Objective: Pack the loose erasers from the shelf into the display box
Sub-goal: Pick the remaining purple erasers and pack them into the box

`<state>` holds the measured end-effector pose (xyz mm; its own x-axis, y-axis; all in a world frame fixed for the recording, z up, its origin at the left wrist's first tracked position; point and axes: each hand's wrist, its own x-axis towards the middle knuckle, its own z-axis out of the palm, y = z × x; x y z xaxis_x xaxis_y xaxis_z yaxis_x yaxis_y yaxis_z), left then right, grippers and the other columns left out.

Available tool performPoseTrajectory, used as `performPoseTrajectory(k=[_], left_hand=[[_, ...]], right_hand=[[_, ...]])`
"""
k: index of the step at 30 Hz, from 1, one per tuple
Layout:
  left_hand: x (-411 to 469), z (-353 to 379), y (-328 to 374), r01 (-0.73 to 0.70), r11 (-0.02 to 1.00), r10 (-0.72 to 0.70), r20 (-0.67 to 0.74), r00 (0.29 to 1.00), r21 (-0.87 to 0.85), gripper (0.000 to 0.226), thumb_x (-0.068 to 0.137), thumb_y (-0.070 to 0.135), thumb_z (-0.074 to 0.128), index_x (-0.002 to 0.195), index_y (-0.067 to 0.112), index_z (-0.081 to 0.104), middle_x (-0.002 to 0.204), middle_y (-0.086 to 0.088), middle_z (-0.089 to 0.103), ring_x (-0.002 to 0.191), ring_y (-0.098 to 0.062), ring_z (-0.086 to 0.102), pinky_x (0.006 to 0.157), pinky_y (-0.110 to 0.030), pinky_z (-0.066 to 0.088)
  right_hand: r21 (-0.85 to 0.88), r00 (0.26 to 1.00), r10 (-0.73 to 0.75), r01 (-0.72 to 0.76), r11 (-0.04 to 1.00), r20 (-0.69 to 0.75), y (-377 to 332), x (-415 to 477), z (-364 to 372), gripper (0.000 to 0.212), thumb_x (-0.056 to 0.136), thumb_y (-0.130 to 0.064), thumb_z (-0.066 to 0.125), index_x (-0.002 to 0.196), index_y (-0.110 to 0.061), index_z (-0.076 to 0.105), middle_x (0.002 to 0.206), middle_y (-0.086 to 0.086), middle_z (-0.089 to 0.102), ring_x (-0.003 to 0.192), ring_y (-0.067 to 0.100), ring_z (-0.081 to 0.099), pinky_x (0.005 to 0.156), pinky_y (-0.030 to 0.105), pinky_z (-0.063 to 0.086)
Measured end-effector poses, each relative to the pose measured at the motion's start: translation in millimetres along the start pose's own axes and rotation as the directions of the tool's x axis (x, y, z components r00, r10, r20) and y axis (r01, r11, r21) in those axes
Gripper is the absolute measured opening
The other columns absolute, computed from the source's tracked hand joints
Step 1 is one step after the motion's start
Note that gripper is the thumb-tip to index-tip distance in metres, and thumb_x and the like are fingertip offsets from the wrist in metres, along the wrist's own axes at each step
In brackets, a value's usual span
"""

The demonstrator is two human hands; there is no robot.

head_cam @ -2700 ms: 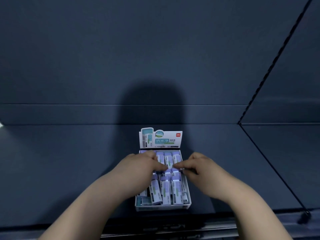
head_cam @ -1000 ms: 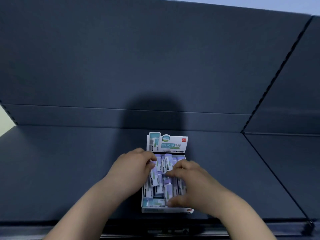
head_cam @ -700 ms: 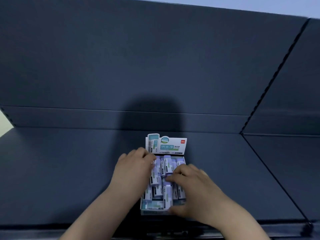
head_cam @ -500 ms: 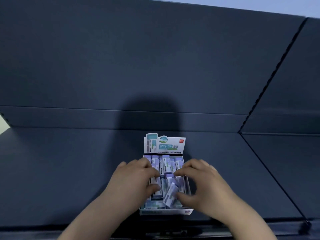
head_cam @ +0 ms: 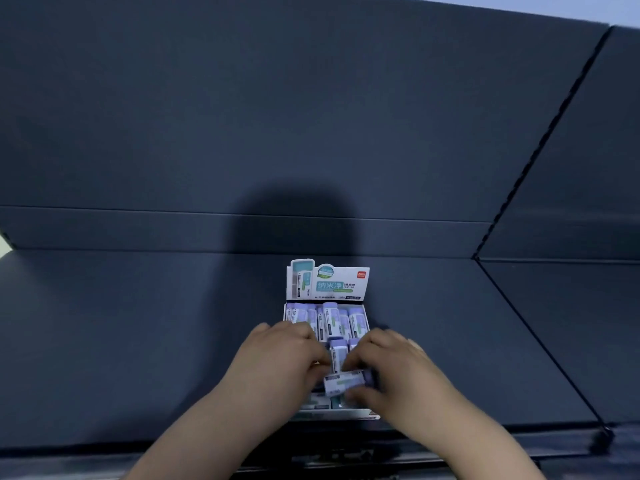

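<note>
A white display box [head_cam: 328, 282] with an upright printed header card stands on the dark shelf, near its front edge. Several purple-and-white wrapped erasers [head_cam: 330, 318] fill its back row. Both hands are over the front half of the box. My right hand [head_cam: 394, 372] pinches one eraser [head_cam: 344, 382] lying sideways between thumb and fingers, just above the packed ones. My left hand [head_cam: 277, 362] touches that eraser's left end with its fingertips and hides the box's left front part.
The dark blue shelf board [head_cam: 138, 341] stretches wide to the left and right of the box, with a tall back panel [head_cam: 311, 116] behind. A seam [head_cam: 540, 344] divides it from the neighbouring shelf on the right. The front lip [head_cam: 450, 441] runs just below the box.
The eraser in my right hand has turned from tilted to lying sideways over the front row. Both hands have drawn closer together around it.
</note>
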<state>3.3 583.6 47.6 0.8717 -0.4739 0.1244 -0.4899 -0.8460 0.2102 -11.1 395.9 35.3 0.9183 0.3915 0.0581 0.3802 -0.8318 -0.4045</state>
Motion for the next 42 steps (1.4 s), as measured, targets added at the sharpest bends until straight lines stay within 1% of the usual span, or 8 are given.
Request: performPoseTrajectory(k=[7, 14, 21, 24, 28, 30, 36, 42], left_hand=[[6.5, 10.0, 6.0, -0.002, 0.998, -0.001, 0.041, 0.999, 0.069, 0.049, 0.090, 0.054, 0.046, 0.134, 0.033, 0.043, 0.123, 0.010, 0.043, 0.115, -0.012, 0.043, 0.090, -0.029, 0.029], [9.4, 11.1, 9.1, 0.008, 0.999, -0.008, 0.018, 1.000, 0.039, 0.057, 0.083, 0.061, 0.051, 0.133, 0.036, 0.038, 0.126, 0.011, 0.040, 0.117, -0.011, 0.044, 0.093, -0.029, 0.031], [8.8, 12.0, 10.7, -0.002, 0.998, 0.000, 0.033, 0.999, 0.066, 0.064, 0.080, 0.062, 0.054, 0.135, 0.037, 0.034, 0.128, 0.012, 0.037, 0.117, -0.011, 0.042, 0.091, -0.029, 0.028], [11.7, 12.5, 12.8, -0.007, 0.998, 0.004, 0.046, 0.999, 0.067, 0.067, 0.080, 0.060, 0.055, 0.138, 0.037, 0.031, 0.128, 0.011, 0.038, 0.118, -0.012, 0.041, 0.093, -0.030, 0.028], [15.3, 12.1, 12.1, 0.000, 0.998, -0.005, 0.062, 0.998, 0.067, 0.071, 0.077, 0.062, 0.057, 0.138, 0.039, 0.029, 0.127, 0.012, 0.037, 0.118, -0.011, 0.041, 0.093, -0.030, 0.027], [16.2, 11.4, 11.5, -0.003, 0.998, -0.001, 0.078, 0.997, 0.059, 0.073, 0.077, 0.063, 0.058, 0.139, 0.043, 0.026, 0.126, 0.012, 0.037, 0.118, -0.011, 0.041, 0.094, -0.030, 0.027], [16.5, 4.8, 9.1, -0.009, 0.997, 0.000, 0.108, 0.994, 0.078, 0.071, 0.072, 0.065, 0.061, 0.132, 0.038, 0.036, 0.126, 0.011, 0.037, 0.115, -0.011, 0.043, 0.093, -0.031, 0.029], [12.8, 3.8, 4.5, 0.010, 0.995, -0.024, 0.137, 0.990, 0.101, 0.073, 0.074, 0.065, 0.059, 0.136, 0.034, 0.034, 0.127, 0.010, 0.035, 0.118, -0.012, 0.040, 0.097, -0.031, 0.028]], right_hand=[[0.003, 0.992, 0.078, -0.079, 0.997, -0.101, 18.4, -1.6, -21.6, 0.025, 0.075, -0.039, 0.073, 0.097, -0.028, 0.066, 0.094, -0.018, 0.052, 0.096, 0.008, 0.050, 0.087, 0.029, 0.041], [0.169, 0.988, 0.096, -0.075, 0.983, -0.118, 32.5, -3.6, -19.8, 0.019, 0.074, -0.033, 0.076, 0.091, -0.032, 0.067, 0.090, -0.021, 0.052, 0.092, 0.004, 0.052, 0.085, 0.029, 0.045], [0.292, 0.976, 0.098, -0.038, 0.956, -0.194, 40.9, -6.0, -22.6, 0.024, 0.076, -0.025, 0.076, 0.086, -0.043, 0.063, 0.094, -0.016, 0.051, 0.091, 0.008, 0.054, 0.081, 0.016, 0.042], [0.313, 0.969, 0.097, -0.022, 0.949, -0.227, 41.4, -5.5, -22.7, 0.026, 0.077, -0.020, 0.075, 0.089, -0.039, 0.063, 0.094, -0.010, 0.052, 0.089, 0.008, 0.053, 0.080, 0.013, 0.041], [0.271, 0.982, 0.051, 0.000, 0.963, -0.183, 36.4, -3.0, -18.7, 0.016, 0.078, -0.031, 0.069, 0.092, -0.037, 0.064, 0.088, -0.016, 0.056, 0.089, 0.005, 0.053, 0.080, 0.015, 0.040], [0.268, 0.990, 0.045, -0.007, 0.963, -0.136, 31.6, -2.6, -15.2, 0.017, 0.081, -0.026, 0.070, 0.095, -0.033, 0.064, 0.083, -0.015, 0.055, 0.089, 0.003, 0.050, 0.080, 0.015, 0.039], [0.274, 0.999, 0.026, -0.019, 0.962, -0.021, 27.2, -1.9, -8.7, 0.017, 0.087, -0.029, 0.063, 0.104, -0.033, 0.061, 0.097, -0.010, 0.057, 0.095, 0.000, 0.051, 0.085, 0.012, 0.039], [0.281, 0.999, -0.006, 0.018, 0.959, -0.041, 26.3, 1.7, -17.0, 0.019, 0.088, -0.028, 0.062, 0.106, -0.024, 0.061, 0.089, -0.021, 0.057, 0.088, -0.008, 0.051, 0.077, 0.008, 0.036]])
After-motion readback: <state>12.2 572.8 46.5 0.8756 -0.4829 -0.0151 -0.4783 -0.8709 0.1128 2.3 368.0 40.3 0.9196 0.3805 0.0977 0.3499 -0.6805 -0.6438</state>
